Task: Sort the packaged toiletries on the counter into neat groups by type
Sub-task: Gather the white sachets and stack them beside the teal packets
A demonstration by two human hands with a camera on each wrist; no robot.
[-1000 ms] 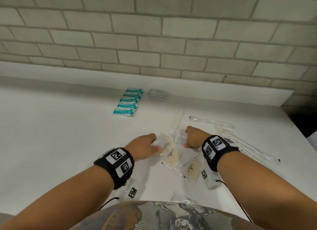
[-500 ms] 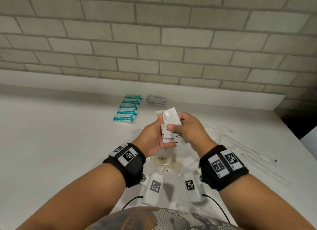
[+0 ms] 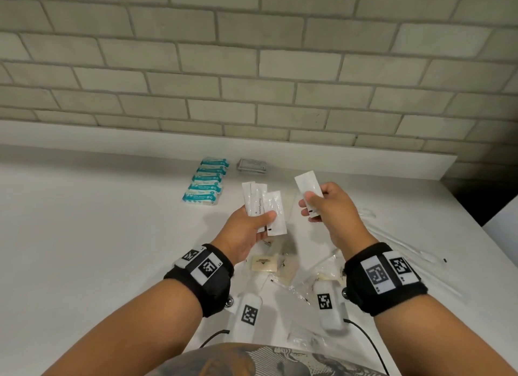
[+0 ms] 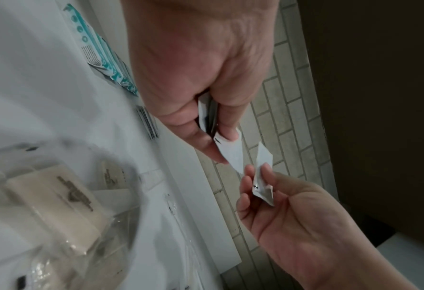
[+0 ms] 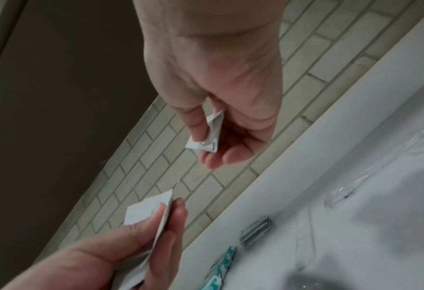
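Observation:
Above the white counter [image 3: 98, 235], my left hand [image 3: 259, 223] grips a small fan of white toothpaste sachets [image 3: 259, 203], thumb on front. To its right, my right hand [image 3: 311, 206] pinches a single white sachet [image 3: 307, 186], held apart from the fan. The left wrist view shows the fan of sachets [image 4: 230, 155] between thumb and fingers, with the single sachet [image 4: 263, 188] below it. In the right wrist view the single sachet [image 5: 211, 135] sits in my right fingers above the left hand's sachets [image 5: 146, 212].
A row of teal packets [image 3: 206, 182] and a stack of grey packets [image 3: 252, 165] lie near the back ledge. Wrapped cream soap bars [image 3: 265, 263] lie under my hands. Long clear-wrapped sticks [image 3: 406, 249] lie at right, near the counter's right edge.
Both hands rose from the pile with white sachets. They then moved apart, the right hand drawing one sachet away to the right of the left hand's fan.

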